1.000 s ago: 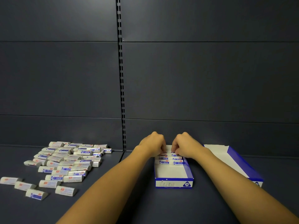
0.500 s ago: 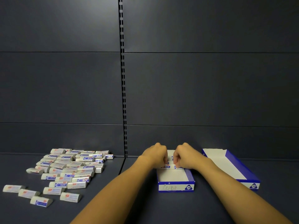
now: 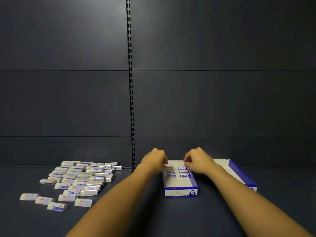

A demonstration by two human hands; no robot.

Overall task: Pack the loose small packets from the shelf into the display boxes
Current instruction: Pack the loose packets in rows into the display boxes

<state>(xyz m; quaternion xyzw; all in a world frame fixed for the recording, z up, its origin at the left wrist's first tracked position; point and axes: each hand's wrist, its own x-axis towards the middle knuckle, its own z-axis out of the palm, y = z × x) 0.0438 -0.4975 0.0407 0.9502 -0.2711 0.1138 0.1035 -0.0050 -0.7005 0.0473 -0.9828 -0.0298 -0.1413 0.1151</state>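
Observation:
A blue-and-white display box [image 3: 180, 192] lies on the dark shelf in front of me. Two short columns of small packets [image 3: 177, 171] fill its back half, and its front half shows bare white floor. My left hand [image 3: 154, 160] hovers at the box's back left, its curled fingertips at the rear packets, blurred. At the back right, my right hand [image 3: 198, 162] has thumb and fingers loosely apart with nothing visible in them. A heap of loose white packets [image 3: 80, 178] with blue and red labels lies on the shelf to the left.
A second blue-and-white display box [image 3: 242, 177] lies right of the first, partly behind my right forearm. The shelf's dark back wall, with a slotted upright [image 3: 130, 82], stands just behind the boxes. Bare shelf floor [image 3: 171, 218] lies between my forearms.
My two hands have drawn apart from each other over the back of the box, uncovering more of the packed packets. The view has tilted down slightly.

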